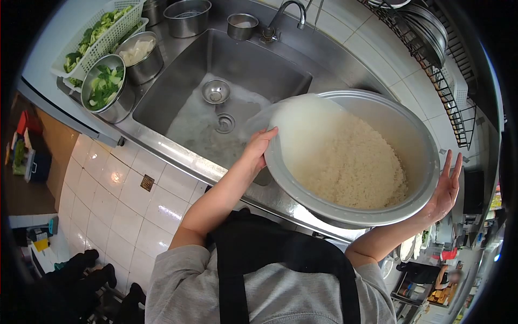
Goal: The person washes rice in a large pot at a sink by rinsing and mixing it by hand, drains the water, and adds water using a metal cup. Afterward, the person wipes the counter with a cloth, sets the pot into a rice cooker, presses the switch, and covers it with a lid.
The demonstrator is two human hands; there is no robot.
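Note:
A large metal pot (426,178) is tilted over the sink's near right edge. Wet white rice (367,167) lies inside it, and cloudy water (307,116) spills over its left rim into the sink. My left hand (260,146) is closed on the pot's left rim, thumb on top; its other fingers are partly hidden. At the pot's far right side, my right hand (447,191) has its fingers stretched and spread, with the palm and wrist against the outer wall.
The steel sink (259,65) holds a small metal strainer (216,92) near its drain (225,123). Left of it stand metal pots with leafy greens (105,86) and pale pieces (137,52), plus a broccoli basket (118,32). A faucet (275,24) rises behind; a wire rack (431,65) hangs right.

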